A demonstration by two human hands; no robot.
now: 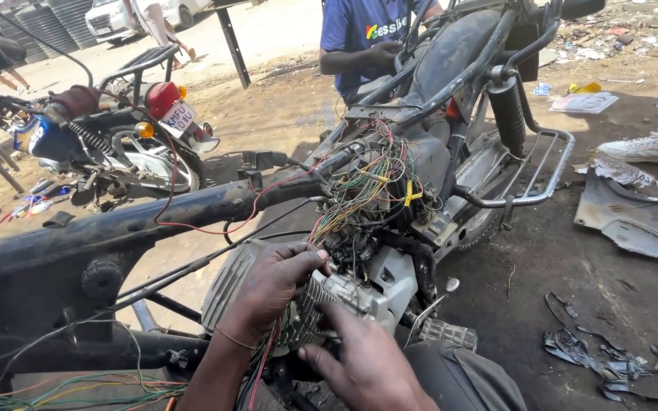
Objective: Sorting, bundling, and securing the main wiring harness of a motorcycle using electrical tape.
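While a stripped motorcycle frame point(192, 209) lies across the view, the left hand point(272, 289) rests on the finned engine point(344, 293) just below centre, fingers curled narrow around thin red wires point(268, 354). The right hand point(367, 361), at six o'clock, lies against the engine, fingers loosely spread, holding nothing visible. A tangled wiring bundle point(367, 186) hangs at twelve o'clock from them. Another person's hand point(382, 53) grips the frame at top.

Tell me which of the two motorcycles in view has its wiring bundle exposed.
The stripped black motorcycle under the left hand and right hand: its coloured wires spill out. The parked motorcycle behind, with a red tail light, shows none.
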